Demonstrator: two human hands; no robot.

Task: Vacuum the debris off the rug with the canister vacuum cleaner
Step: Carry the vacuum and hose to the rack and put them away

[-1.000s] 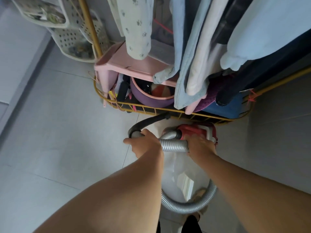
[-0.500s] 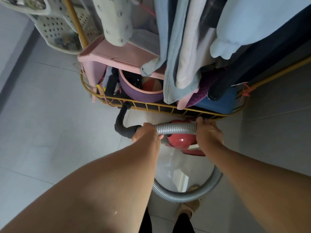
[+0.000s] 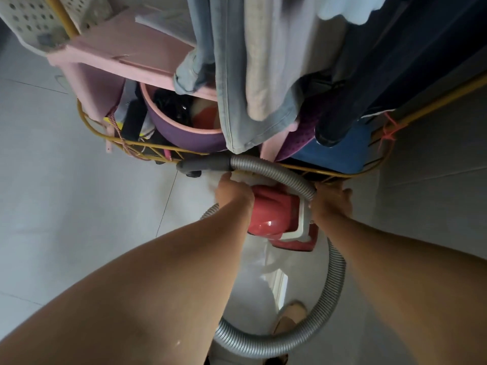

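Fingers (image 3: 344,192) of L hand (image 3: 233,192), R hand (image 3: 332,205) hold canister vac (image 3: 274,212) btwn them.

L hand (image 3: 233,192) fingers behind vacuum (image 3: 276,214); clothes (image 3: 253,75) tops off-frame

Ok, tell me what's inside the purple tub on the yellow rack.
The purple tub holds a black bundle and something red and cream. The hanging denim garment covers its right side, so the rest is hidden.

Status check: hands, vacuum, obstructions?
Left hand, right hand on red canister vacuum, grip unclear. Grey hose arcs over it. Wire rack and hanging clothes directly ahead.
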